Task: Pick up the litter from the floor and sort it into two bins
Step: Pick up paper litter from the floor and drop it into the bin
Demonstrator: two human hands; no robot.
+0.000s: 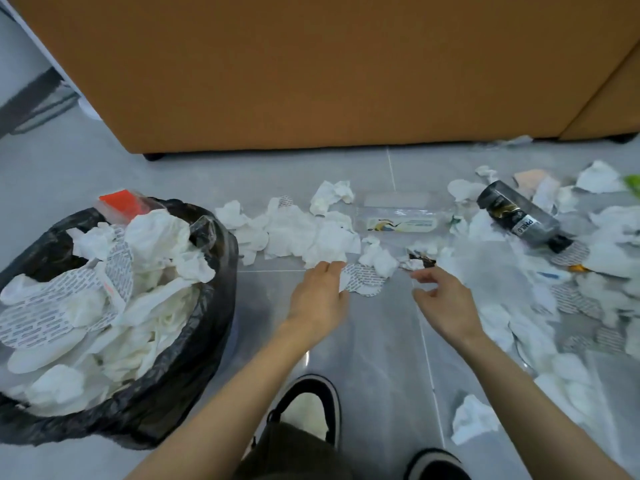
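As left hand (317,299), right hand (446,303) reach, one bin (214,306) (full) stands.

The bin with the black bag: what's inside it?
The bin is heaped with crumpled white tissues, printed paper pieces and, at its far rim, a clear packet with an orange-red insert. Anything deeper is covered by the heap.
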